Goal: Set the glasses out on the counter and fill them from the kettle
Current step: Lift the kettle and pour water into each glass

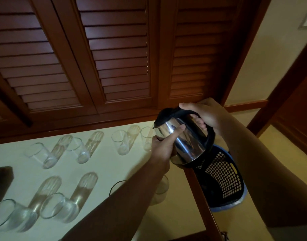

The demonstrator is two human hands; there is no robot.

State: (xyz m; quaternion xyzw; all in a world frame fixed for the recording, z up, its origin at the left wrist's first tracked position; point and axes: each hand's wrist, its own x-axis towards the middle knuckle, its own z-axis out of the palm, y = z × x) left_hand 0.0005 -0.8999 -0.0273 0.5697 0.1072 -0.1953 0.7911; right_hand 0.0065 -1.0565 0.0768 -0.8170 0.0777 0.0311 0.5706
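Note:
A steel kettle (185, 141) with a black lid and handle hangs tilted over the right end of the pale counter (104, 167). My right hand (206, 115) grips its black handle. My left hand (165, 145) is wrapped around the steel body near the spout. The spout sits just above a clear glass (146, 138) at the back right. Several empty clear glasses stand in two rows on the counter, among them one (120, 142) in the back row and one (57, 207) in the front row. My left forearm hides part of another glass (160, 188).
A black perforated basket (222, 178) on a blue base sits below the counter's right edge. Dark louvred wooden doors (114, 54) rise behind the counter. A dark object (1, 180) lies at the counter's left edge. A wooden rim (199, 197) borders the counter on the right.

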